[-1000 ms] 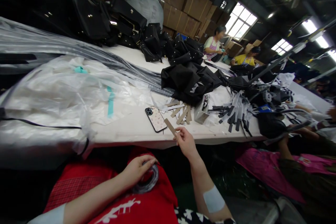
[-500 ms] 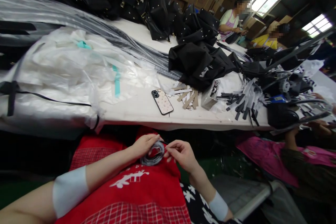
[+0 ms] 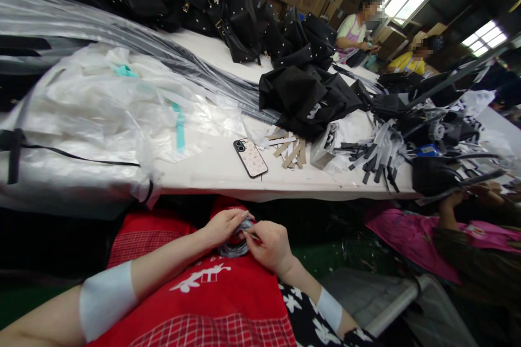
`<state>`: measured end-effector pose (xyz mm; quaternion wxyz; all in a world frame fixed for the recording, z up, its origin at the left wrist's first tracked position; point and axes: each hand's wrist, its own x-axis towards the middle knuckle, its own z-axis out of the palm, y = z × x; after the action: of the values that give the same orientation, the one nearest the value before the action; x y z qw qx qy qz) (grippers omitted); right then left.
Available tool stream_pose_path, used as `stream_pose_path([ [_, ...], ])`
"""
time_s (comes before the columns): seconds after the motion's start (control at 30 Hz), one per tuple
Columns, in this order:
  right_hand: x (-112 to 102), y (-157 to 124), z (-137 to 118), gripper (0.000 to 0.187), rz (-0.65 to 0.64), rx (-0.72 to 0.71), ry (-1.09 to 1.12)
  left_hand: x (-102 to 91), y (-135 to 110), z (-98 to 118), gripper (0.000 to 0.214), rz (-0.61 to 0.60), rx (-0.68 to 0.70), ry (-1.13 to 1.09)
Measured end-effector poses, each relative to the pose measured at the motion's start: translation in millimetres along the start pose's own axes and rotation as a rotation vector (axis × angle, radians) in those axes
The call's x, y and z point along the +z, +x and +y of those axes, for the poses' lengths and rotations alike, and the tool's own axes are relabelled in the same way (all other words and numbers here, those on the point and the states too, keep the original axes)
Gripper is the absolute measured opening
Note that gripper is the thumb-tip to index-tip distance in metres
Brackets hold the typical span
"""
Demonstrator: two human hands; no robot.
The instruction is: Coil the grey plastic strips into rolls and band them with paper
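Note:
A grey coil, looking like wound strip or cord, rests over the lap of my red apron. My left hand is closed on the coil's upper left side. On its right side, my right hand has thumb and fingers pinched together at the coil, with a thin piece showing between them; its kind is too small to make out. The right fingers cover part of the ring.
A phone lies on the white table near cardboard strips. Plastic bags are heaped left, black bags behind. A co-worker in pink sits at right; a metal chair stands beside me.
My right hand has moved left, from beside the coil to over its right part, and its fingers have curled in more. My left hand stays in place.

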<state>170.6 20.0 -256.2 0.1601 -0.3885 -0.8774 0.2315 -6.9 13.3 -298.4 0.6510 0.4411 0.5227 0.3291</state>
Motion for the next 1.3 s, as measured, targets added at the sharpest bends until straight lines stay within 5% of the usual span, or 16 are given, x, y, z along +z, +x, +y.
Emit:
stream_pose_path([
  [0.37, -3.3, 21.7, 16.0, 0.029, 0.139, 0.462, 0.710, 0.0, -12.4, 24.1, 0.035, -0.126, 0.231, 0.282],
  [0.5, 10.7, 21.3, 30.7, 0.043, 0.096, 0.583, 0.860, 3.7, -17.3, 26.2, 0.027, -0.088, 0.264, 0.351],
  [0.6, 19.2, 17.8, 38.7, 0.063, -0.053, 0.761, 0.939, 5.0, -21.0, 27.8, 0.024, -0.084, 0.317, 0.343],
  [0.67, 23.9, 15.5, 39.1, 0.060, -0.151, 0.815, 1.057, 5.0, -23.1, 29.4, 0.022, -0.090, 0.369, 0.350],
  [0.8, 28.3, 14.3, 31.4, 0.037, -0.051, 0.759, 1.250, 5.1, -26.1, 31.8, 0.021, -0.083, 0.424, 0.368],
  [0.97, 18.3, 14.8, 24.3, 0.021, 0.074, 0.628, 1.102, 6.0, -28.3, 30.7, 0.022, 0.069, 0.398, 0.445],
  [1.3, -9.8, 8.2, 32.9, 0.030, -0.191, 0.481, 1.083, 11.4, -23.7, 33.9, 0.026, 0.052, 0.187, 0.370],
])
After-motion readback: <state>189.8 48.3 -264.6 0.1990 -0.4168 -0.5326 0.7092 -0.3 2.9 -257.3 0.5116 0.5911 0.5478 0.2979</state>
